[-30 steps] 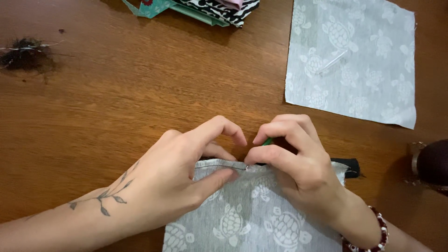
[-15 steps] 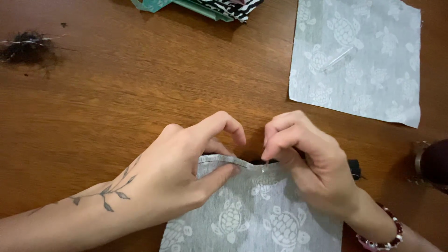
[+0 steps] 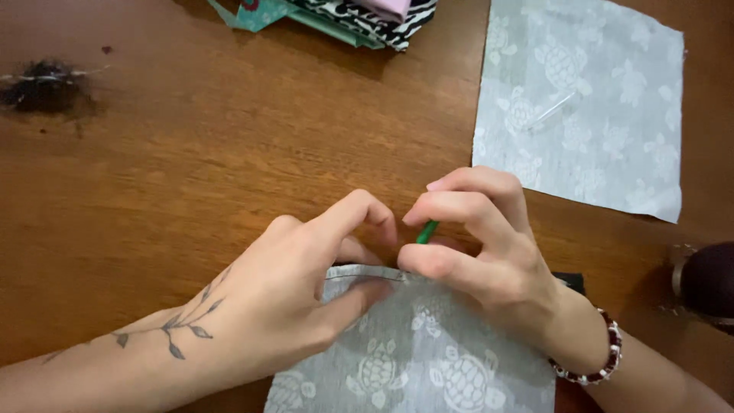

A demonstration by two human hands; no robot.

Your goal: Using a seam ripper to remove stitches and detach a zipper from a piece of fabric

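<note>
Since a moment ago our right hand has lifted its fingers, so a green stick now shows between them; it looks like we are working along the folded top edge of the near cloth. Our left hand pinches that edge, close against the right. We count two turtle-print cloths, the second cloth lying well apart on the table.

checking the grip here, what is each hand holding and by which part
Both pinch the folded top edge of the grey turtle-print fabric: left hand left of the middle, right hand beside it, also gripping a thin green stick, its lower end hidden.
</note>
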